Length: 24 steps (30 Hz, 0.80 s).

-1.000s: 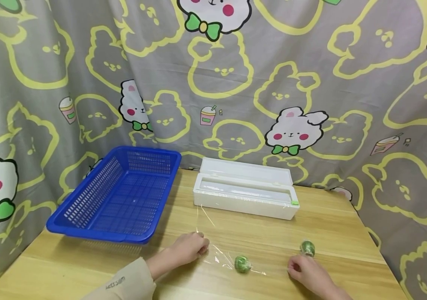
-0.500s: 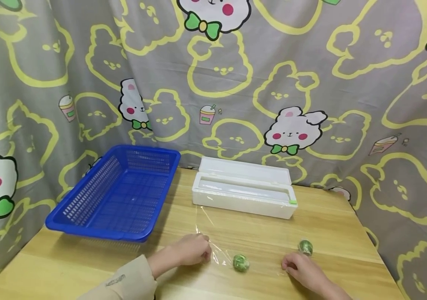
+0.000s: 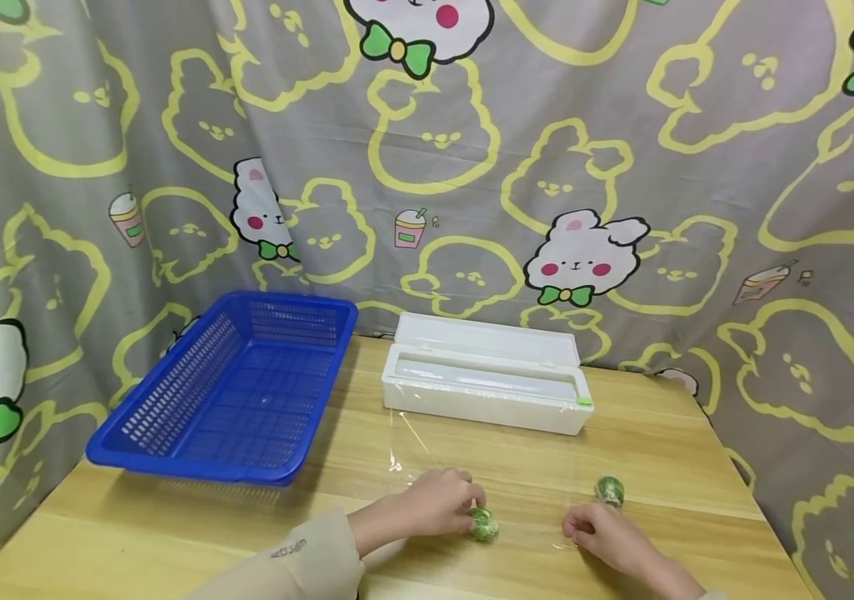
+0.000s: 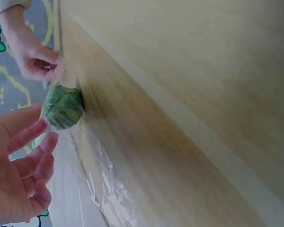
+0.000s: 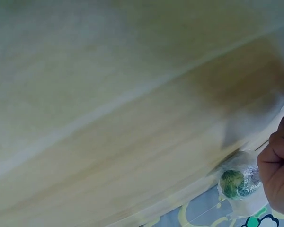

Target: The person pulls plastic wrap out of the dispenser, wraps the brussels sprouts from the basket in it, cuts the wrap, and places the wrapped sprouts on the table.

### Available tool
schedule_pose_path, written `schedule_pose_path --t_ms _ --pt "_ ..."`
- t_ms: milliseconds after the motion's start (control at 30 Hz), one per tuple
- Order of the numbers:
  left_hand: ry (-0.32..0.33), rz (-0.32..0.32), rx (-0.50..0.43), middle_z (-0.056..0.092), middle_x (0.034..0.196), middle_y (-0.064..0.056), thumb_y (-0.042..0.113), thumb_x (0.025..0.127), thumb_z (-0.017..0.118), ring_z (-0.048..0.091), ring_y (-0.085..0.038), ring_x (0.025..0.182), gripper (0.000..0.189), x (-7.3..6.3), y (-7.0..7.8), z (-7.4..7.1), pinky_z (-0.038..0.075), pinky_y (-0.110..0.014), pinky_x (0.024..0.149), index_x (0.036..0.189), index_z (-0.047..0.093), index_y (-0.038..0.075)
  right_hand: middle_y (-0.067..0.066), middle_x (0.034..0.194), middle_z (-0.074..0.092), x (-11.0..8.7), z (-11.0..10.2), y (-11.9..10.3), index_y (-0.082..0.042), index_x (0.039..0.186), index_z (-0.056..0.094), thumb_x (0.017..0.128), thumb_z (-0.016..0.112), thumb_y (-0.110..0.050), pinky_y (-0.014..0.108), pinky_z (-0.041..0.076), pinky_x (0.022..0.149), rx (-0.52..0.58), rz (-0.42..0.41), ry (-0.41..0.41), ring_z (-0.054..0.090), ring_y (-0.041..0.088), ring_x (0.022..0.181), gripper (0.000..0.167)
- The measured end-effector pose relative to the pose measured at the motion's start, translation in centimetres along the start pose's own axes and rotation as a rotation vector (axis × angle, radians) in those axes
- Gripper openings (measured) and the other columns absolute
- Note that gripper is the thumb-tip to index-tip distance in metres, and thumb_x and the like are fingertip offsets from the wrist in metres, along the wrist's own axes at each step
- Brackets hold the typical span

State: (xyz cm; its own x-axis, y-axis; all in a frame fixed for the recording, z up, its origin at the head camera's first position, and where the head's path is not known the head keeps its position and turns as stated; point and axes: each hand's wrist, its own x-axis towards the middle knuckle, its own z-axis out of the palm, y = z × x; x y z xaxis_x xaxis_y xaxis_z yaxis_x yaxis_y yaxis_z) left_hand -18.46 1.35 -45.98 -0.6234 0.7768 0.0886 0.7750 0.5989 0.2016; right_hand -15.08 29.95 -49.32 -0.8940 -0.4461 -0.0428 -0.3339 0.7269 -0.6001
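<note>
Handling the clear film well likely takes light, even tension, the green ball being straight before the white box, left hand loosely spread at it, contact unclear, right hand pinching film before the box's right end.

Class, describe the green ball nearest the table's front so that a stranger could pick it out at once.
On the wooden table, find the long white box with its lid open. Come forward from it to a small green ball. Unlike the other green ball, which lies farther right and back, this one sits nearer the blue basket.
</note>
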Motion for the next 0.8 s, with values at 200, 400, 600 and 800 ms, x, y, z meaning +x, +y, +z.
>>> schedule_pose_path --t_ms 200,400,600,800 --pt "-0.008 -0.009 -0.024 0.061 0.076 0.008 0.020 0.073 0.074 0.049 0.000 0.067 0.015 0.5 -0.1 0.6 0.036 -0.013 0.060 0.086 0.066 0.020 -0.013 0.066 0.050 0.3 -0.3 -0.8 -0.014 0.075 0.062 0.080 0.063 -0.004 0.019 0.036 0.050 -0.078 -0.016 0.005 0.038 -0.004 0.058 0.011" --pt "-0.025 -0.036 -0.068 0.060 0.076 0.008 0.017 0.075 0.072 0.048 0.001 0.065 0.014 0.7 -0.3 0.7 0.037 -0.012 0.057 0.086 0.066 0.019 -0.015 0.073 0.049 1.4 -0.1 -3.3 -0.011 0.085 0.066 0.079 0.064 -0.008 0.018 0.041 0.055 -0.150 -0.106 0.121 0.042 -0.004 0.064 0.007" --pt "-0.082 -0.102 -0.203 0.064 0.078 0.008 0.014 0.079 0.068 0.052 0.000 0.068 0.010 0.9 -0.7 0.4 0.041 -0.014 0.064 0.088 0.065 0.018 -0.011 0.078 0.053 2.9 1.6 -6.1 -0.008 0.097 0.061 0.079 0.065 -0.008 0.017 0.041 0.056 -0.081 -0.230 0.101 0.044 -0.003 0.067 0.019" --pt "-0.120 -0.163 -0.299 0.063 0.078 0.006 0.011 0.081 0.065 0.051 -0.001 0.066 0.006 1.2 -1.1 0.4 0.042 -0.015 0.064 0.087 0.066 0.014 -0.006 0.090 0.056 4.1 2.9 -7.1 -0.011 0.104 0.056 0.079 0.068 -0.025 0.020 0.045 0.063 -0.169 -0.294 0.094 0.052 0.004 0.076 0.031"
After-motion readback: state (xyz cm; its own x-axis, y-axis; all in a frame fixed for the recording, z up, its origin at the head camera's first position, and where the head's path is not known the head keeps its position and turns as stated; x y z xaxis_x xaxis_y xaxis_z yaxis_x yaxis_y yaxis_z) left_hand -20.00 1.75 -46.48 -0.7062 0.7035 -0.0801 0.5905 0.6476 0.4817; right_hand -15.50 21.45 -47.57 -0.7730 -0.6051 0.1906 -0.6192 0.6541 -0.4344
